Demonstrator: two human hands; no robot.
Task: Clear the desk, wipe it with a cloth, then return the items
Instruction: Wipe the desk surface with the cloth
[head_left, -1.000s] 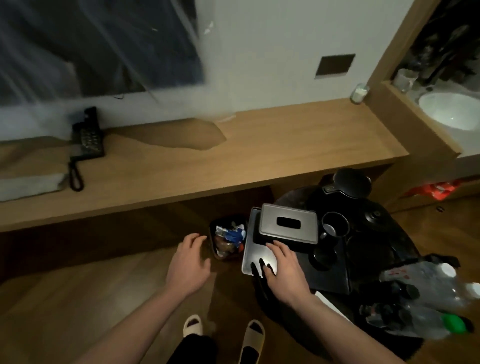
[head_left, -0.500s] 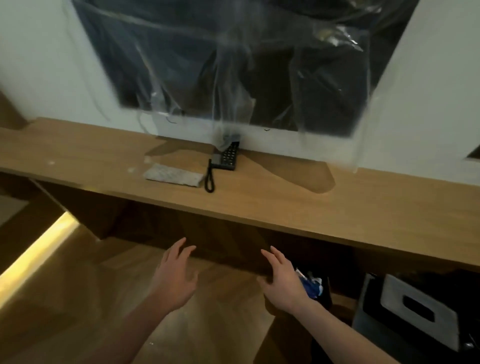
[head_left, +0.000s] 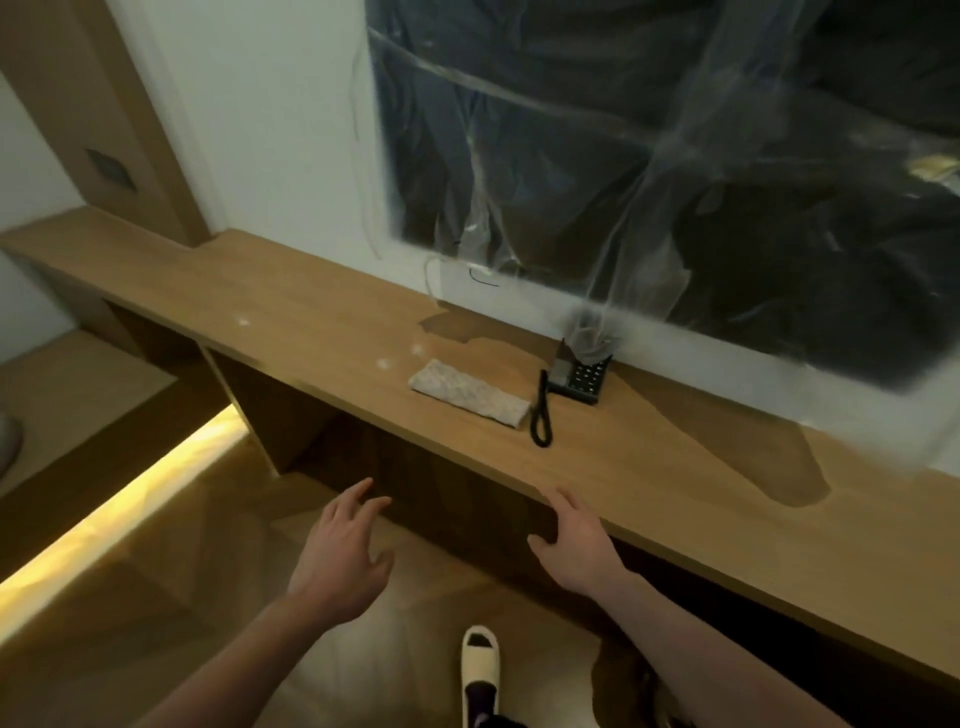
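Note:
A long wooden desk (head_left: 270, 306) runs along the wall from left to right. On it lies a folded grey cloth (head_left: 467, 392), with a black corded phone (head_left: 576, 376) just to its right. My left hand (head_left: 340, 556) hovers below the desk's front edge, fingers spread, holding nothing. My right hand (head_left: 576, 545) is also empty with relaxed fingers, just under the desk edge, well short of the cloth.
A wall screen (head_left: 675, 156) draped in clear plastic hangs above the desk; the plastic trails down onto the phone. A lit strip (head_left: 130, 504) glows along the floor at left. My slippered foot (head_left: 480, 654) stands on the wooden floor.
My view has swung left, away from the stool with the tray and bottles, to the desk's left part. Both hands lifted off the tray area and now hover empty near the desk edge.

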